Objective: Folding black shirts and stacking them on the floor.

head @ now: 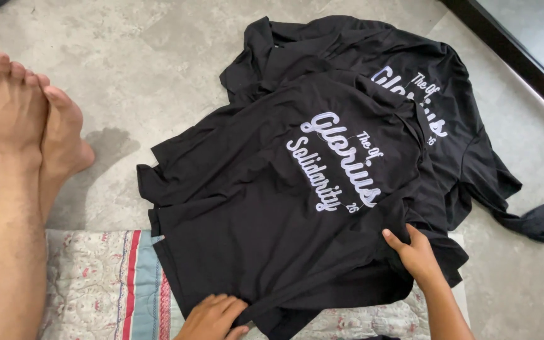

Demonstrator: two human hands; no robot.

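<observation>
A black T-shirt [297, 208] with white script lettering lies spread on the floor, overlapping a second black shirt [410, 56] with similar lettering behind it. My left hand [214, 317] rests on the near shirt's lower hem, fingers curled into the cloth. On the shirt's right lower edge my right hand [415, 254] pinches the fabric between thumb and fingers.
A patterned quilt [105, 283] with a red and blue stripe lies under the shirt's near edge. Bare legs and feet [23, 126] stretch along the left over grey stone floor tiles [133, 50]. A dark frame edge [511, 56] runs across the top right.
</observation>
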